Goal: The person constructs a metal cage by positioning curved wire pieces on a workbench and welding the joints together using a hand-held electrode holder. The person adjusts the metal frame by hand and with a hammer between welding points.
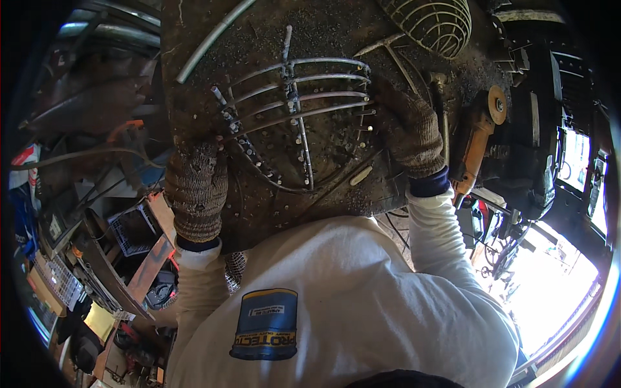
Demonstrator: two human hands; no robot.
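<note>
Both my hands wear brown knitted work gloves. Four slightly curved metal rods lie crosswise on a frame of studded bars [300, 132] on the dark metal table [272, 213]. The nearest metal rod [294, 118] runs between my hands. My left hand [197, 184] is closed at its left end, beside the slanted studded bar. At the right ends of the rods, my right hand [411, 123] has its fingers curled in at the same rod. Dark gloves against the dark table partly hide both sets of fingertips.
A round wire cage [438, 24] sits at the far right of the table. An orange angle grinder [477, 142] lies by the right edge, beside a hammer [442, 97]. A metal pipe [213, 40] crosses the far left. Scrap and a wire crate [132, 229] crowd the left.
</note>
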